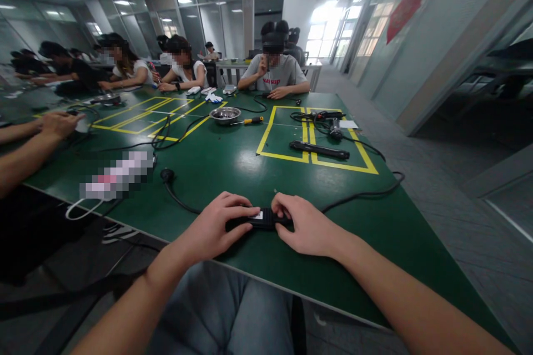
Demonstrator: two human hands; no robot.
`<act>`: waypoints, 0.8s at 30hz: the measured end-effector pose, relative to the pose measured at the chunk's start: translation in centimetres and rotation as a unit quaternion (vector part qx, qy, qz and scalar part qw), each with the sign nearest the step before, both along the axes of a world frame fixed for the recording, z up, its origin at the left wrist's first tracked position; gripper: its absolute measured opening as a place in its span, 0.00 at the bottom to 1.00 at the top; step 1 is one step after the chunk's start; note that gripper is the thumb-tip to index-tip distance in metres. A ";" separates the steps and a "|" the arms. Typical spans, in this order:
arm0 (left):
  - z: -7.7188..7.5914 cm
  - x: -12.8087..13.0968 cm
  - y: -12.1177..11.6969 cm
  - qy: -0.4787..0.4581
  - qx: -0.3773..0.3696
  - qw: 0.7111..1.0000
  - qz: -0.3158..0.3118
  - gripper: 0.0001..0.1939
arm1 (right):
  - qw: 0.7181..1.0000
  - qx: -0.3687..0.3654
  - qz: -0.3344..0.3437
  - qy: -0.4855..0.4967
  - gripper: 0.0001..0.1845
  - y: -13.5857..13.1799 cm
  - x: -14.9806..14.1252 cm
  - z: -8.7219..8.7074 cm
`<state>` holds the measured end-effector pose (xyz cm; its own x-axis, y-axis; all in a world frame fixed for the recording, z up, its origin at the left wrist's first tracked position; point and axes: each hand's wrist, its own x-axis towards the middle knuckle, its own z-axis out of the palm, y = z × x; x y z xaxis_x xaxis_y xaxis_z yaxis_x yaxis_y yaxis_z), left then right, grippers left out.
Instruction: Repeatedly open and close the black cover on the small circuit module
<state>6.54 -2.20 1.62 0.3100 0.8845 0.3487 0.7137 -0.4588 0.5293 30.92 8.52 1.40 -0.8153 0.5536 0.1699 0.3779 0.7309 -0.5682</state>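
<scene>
A small black device (260, 219) with a white label lies on the green table (233, 166) near its front edge. My left hand (216, 227) lies over its left end with fingers curled around it. My right hand (303, 224) grips its right end, fingers closed. A black cable (366, 193) runs from the device off to the right, and another black cable (177, 194) leads from the left with a round plug end.
Farther back lie a metal bowl (225, 115), a yellow-handled screwdriver (250, 121), a black rod-like tool (320, 150) and tangled cables inside yellow-taped boxes. A blurred object (116, 175) sits at left. Several people sit round the table; another person's arms (37, 138) rest at left.
</scene>
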 end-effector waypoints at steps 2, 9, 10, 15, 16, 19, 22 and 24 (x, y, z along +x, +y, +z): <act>-0.3 0.1 -0.1 0.001 0.011 1.000 0.006 0.16 | 1.000 -0.015 -0.002 0.006 0.16 -0.1 0.1 0.1; -0.6 -0.6 -0.3 -0.017 0.040 0.999 0.026 0.16 | 1.000 0.000 0.007 0.000 0.26 -0.3 0.0 0.0; -0.5 -0.6 -0.3 -0.012 0.037 0.999 0.022 0.16 | 1.000 0.001 0.007 -0.002 0.27 -0.3 -0.1 0.0; -0.3 -0.1 -0.3 0.013 0.025 1.000 0.000 0.15 | 1.000 0.007 0.001 -0.004 0.21 -0.2 -0.3 -0.2; -0.2 0.0 -0.2 0.019 0.025 1.000 0.001 0.15 | 1.000 0.009 0.001 -0.002 0.17 -0.1 -0.3 -0.3; 0.1 0.0 0.0 0.040 0.017 0.999 -0.002 0.15 | 1.000 0.006 0.005 0.009 0.11 0.0 -0.4 -0.4; 0.2 -0.3 0.3 0.044 0.004 0.999 -0.015 0.14 | 1.000 0.000 0.004 0.022 0.11 0.0 -0.4 -0.5; 0.2 -0.6 0.5 0.041 0.002 0.999 -0.023 0.14 | 1.000 0.005 0.005 0.030 0.11 0.0 -0.4 -0.6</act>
